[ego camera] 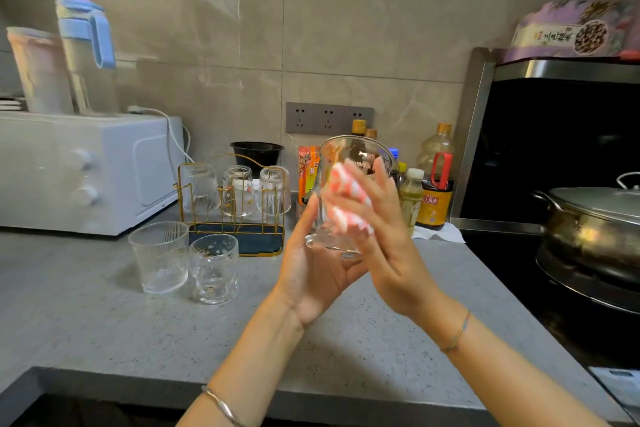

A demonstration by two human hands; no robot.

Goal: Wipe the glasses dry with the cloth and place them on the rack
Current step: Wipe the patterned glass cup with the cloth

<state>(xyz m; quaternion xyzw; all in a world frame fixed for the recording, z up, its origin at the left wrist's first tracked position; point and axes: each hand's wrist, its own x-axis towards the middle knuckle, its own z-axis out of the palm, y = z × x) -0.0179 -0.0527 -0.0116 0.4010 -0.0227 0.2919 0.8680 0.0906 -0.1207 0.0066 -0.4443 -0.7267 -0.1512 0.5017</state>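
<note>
Glass (346, 152), gripped low by the left hand (311, 274), may slip if the flat right hand (384, 239) presses the cloth (346, 194) harder.

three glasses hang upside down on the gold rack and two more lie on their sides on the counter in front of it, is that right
Not quite. In the head view the ribbed glass and the dotted glass on the counter stand upright, not on their sides. Three glasses do hang upside down on the gold rack.
</note>
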